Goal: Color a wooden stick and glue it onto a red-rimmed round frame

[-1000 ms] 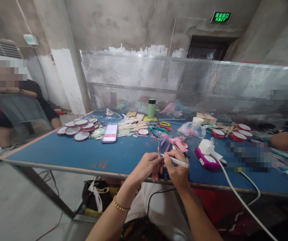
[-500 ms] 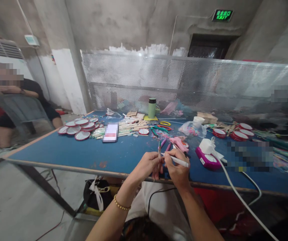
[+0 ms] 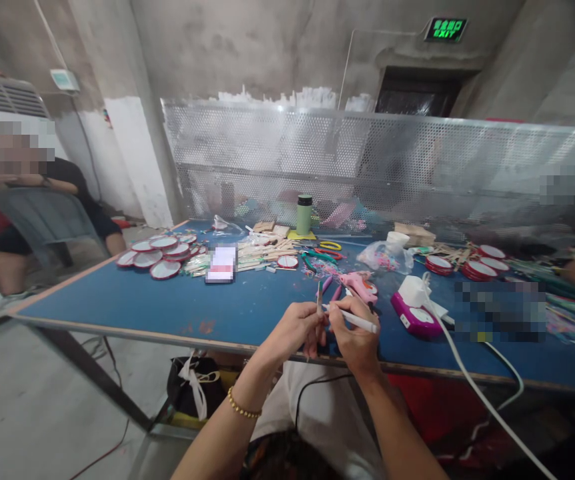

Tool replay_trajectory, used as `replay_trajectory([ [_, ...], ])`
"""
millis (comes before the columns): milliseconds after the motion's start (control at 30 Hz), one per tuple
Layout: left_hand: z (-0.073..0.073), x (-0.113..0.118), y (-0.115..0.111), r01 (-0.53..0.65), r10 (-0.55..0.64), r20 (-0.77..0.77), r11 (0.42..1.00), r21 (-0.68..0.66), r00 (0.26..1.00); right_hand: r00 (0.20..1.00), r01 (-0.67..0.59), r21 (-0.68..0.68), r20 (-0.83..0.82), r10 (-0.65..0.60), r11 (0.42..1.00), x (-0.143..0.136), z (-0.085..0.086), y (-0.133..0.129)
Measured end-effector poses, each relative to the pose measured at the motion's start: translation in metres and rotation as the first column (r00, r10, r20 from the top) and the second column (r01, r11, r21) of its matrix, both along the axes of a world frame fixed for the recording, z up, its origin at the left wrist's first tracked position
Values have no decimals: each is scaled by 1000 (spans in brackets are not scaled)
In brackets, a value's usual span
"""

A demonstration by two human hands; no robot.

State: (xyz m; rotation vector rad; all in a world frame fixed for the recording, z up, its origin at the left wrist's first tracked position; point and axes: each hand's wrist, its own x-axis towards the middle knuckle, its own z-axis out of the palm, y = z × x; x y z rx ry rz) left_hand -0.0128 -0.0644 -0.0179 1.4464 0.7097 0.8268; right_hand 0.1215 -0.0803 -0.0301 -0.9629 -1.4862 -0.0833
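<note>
Fingers at blue table, grey wall

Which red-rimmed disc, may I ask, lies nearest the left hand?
The single disc by the sticks; the piled discs lie farther from the left hand.

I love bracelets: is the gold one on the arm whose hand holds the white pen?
No, the gold bracelet is on the left arm, while the right hand holds the white pen.

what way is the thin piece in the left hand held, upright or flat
Upright: the thin piece rises almost vertically from the left hand, its greenish end on top.
</note>
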Motion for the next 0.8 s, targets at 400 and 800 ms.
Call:
replay_trajectory([
  [400, -1, 0, 1, 4, -4, -6, 1000, 8, 1000, 1000, 1, 9, 8, -1, 1000, 0, 1, -1],
  [800, 0, 0, 0, -1, 2, -16, 1000, 20, 1000, 999, -33, -17, 23, 33, 999, 0, 3, -3],
])
